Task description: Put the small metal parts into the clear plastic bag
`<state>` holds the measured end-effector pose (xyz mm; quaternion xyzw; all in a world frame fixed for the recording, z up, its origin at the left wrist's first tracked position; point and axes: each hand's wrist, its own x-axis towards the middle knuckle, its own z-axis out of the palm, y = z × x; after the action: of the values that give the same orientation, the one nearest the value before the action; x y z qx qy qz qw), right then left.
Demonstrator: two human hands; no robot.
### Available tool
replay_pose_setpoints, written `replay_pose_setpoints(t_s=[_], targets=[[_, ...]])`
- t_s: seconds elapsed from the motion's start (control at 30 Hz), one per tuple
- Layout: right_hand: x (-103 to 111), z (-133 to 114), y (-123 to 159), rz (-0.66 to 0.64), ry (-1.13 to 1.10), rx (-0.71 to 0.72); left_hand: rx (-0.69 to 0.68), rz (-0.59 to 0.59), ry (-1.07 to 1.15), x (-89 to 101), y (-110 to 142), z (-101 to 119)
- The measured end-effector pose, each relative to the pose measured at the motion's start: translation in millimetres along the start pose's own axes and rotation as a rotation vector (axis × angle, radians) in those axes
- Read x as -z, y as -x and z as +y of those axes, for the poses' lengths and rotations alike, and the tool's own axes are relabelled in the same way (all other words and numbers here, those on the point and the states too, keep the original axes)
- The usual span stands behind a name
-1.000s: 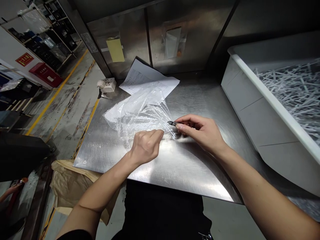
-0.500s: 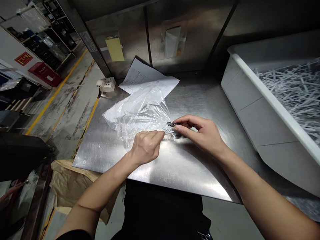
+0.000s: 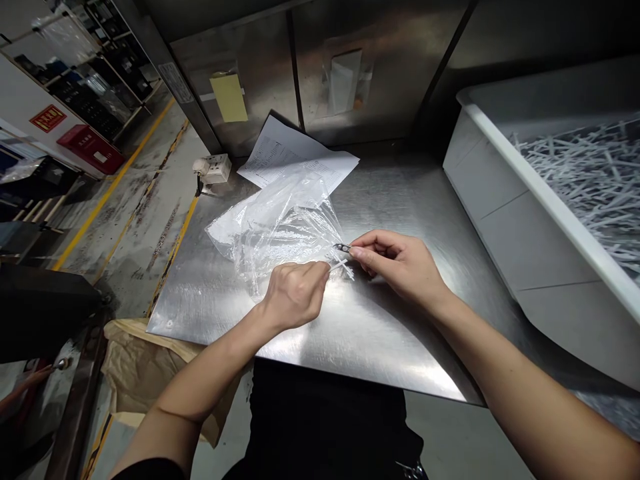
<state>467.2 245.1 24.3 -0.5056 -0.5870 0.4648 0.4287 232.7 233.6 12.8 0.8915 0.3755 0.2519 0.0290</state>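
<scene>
A crumpled clear plastic bag [image 3: 280, 230] lies on the steel table [image 3: 360, 320]. My left hand [image 3: 295, 293] is closed in a fist, pinching the bag's near corner, where a thin white strip [image 3: 340, 265] sticks out. My right hand [image 3: 400, 263] pinches a small dark tool [image 3: 343, 247] between thumb and forefinger, its tip right at the bag's edge just above the strip. The two hands almost touch.
Printed paper sheets [image 3: 295, 157] lie behind the bag. A white power socket [image 3: 215, 170] sits at the table's left edge. A large white bin [image 3: 525, 220] of thin white sticks [image 3: 595, 173] stands on the right. Brown paper [image 3: 135, 367] hangs below the table's left corner.
The right hand has lifted slightly, and the white strip now shows more clearly between the two hands. The left hand has barely moved.
</scene>
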Motion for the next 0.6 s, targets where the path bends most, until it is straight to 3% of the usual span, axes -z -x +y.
replay_pose_setpoints(t_s=[0.6], targets=[[1.9, -9.5, 5.7, -0.012, 0.097, 0.103, -0.014, 0.022, -0.061, -2.3, 0.3, -1.6]])
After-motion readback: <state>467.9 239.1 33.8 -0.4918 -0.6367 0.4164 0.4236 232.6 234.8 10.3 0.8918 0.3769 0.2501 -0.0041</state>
